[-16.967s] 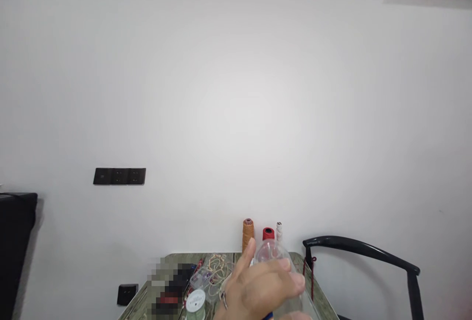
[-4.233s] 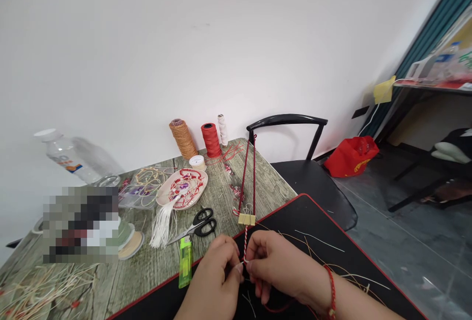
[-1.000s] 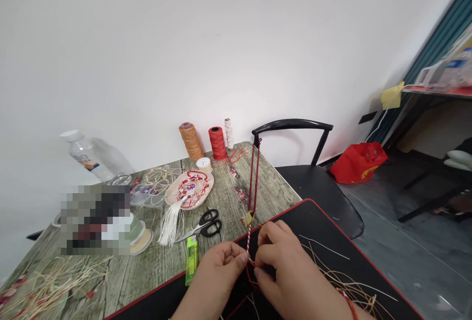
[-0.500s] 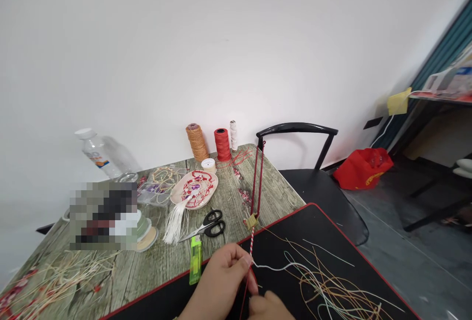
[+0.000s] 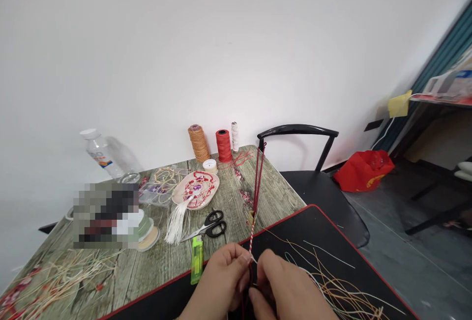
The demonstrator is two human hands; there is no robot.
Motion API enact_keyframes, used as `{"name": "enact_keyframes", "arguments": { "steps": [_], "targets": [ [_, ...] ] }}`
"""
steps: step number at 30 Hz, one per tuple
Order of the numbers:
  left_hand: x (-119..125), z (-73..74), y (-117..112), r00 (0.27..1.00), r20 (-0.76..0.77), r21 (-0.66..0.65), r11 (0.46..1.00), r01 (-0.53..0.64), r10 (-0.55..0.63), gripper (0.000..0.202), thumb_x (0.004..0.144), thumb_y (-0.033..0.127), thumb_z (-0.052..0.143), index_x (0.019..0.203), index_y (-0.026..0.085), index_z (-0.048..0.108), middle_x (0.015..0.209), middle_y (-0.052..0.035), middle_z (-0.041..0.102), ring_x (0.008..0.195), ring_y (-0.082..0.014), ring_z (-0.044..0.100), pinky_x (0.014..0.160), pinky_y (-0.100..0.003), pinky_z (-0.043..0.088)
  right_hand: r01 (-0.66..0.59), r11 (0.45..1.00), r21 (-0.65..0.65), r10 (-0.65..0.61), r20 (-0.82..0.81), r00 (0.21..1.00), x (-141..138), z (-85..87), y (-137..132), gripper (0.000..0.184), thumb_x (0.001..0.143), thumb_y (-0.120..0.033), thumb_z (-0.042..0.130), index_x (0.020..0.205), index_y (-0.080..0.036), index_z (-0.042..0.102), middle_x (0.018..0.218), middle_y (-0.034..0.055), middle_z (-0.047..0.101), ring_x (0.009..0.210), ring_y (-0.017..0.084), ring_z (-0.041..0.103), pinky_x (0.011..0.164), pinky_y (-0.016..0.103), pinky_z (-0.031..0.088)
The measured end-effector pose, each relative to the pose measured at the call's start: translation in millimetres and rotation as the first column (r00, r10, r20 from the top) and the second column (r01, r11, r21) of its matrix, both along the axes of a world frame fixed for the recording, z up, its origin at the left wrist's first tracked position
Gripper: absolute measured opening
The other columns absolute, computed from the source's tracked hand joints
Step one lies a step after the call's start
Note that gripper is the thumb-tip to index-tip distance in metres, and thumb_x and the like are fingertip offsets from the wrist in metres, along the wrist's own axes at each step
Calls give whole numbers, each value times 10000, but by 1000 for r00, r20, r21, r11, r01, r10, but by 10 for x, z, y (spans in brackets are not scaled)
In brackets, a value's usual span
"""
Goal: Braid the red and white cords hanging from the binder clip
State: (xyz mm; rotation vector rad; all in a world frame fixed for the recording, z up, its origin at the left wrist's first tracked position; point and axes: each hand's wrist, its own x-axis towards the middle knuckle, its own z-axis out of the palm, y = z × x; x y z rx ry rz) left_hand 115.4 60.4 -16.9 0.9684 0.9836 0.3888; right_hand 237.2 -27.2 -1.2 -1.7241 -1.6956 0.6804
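One braided cord (image 5: 251, 240): long axis near upright in view, running from clip (image 5: 251, 218) down toward the person.
Place: above the black mat (image 5: 313, 219).
Plate (image 5: 178, 193): red-and-white cordwork inside, white tassel (image 5: 178, 221) over rim.
Stripes: red and white, slim, twisted-looking.
Left hand (image 5: 226, 280): thumb and forefinger pinched on cord's lower end.
Right hand (image 5: 285, 285): fingers curled just beside; cannot tell what it holds.
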Motion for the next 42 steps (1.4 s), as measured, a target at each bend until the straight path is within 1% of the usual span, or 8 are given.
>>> {"name": "enact_keyframes", "arguments": {
  "steps": [3,9,13,17,22,28,35,42],
  "targets": [
    [17,34,3,999,-40,37,999,6,-5,357,704,513,655,658,202,488,400,105,379,362,-42,216,413,-213,94,116,991,-64,-127,-199,972,16,-83,105,181,743,-108,557,877,-225,525,757,15,641,669,166,622,573,238,435],
    [28,33,18,1000,-24,139,990,15,-11,352,705,485,682,670,180,510,464,99,410,421,-48,266,444,-197,175,203,978,-45,-197,-516,834,-114,-328,158,172,802,-113,497,918,-228,443,807,11,599,741,159,608,670,261,474],
    [8,10,24,999,-15,203,978,50,-48,328,760,487,621,701,184,509,451,98,402,434,-68,300,459,-214,217,187,975,-121,-218,-686,694,-108,-342,204,109,849,-143,415,892,-241,391,692,-50,489,554,120,526,536,230,442],
    [-9,96,34,997,-52,229,971,74,-64,295,756,458,612,785,170,555,457,110,374,432,-67,262,451,-217,173,280,959,-49,-267,-493,828,-40,-241,202,120,813,-108,429,833,-226,421,752,-20,492,679,138,519,651,256,443],
    [-29,135,64,995,-61,209,974,89,-78,291,748,425,621,862,159,588,495,106,388,444,-68,257,456,-219,163,236,971,-38,-237,-292,927,-15,-183,153,147,809,-97,416,877,-227,400,739,-14,498,668,157,508,639,274,407],
    [-63,25,58,991,-55,298,946,130,-119,183,820,320,566,891,157,609,606,60,516,506,-81,335,492,-211,232,172,983,-59,-181,-226,957,-29,-120,138,14,914,-236,398,906,-226,404,715,-8,534,633,162,525,592,261,382],
    [-66,124,23,985,-127,388,908,159,-117,168,826,274,525,890,178,648,685,14,636,603,-133,488,562,-228,323,119,993,15,-116,-142,983,2,-138,148,153,946,-233,355,810,-227,424,773,28,599,689,165,558,628,255,414],
    [-75,138,24,981,-145,436,881,182,-131,208,835,263,497,925,175,662,789,-24,694,735,-185,585,670,-270,406,99,995,-6,-99,-69,993,-16,-171,120,141,952,-235,319,860,-227,426,788,37,602,673,174,570,618,265,416]
  ]
}}
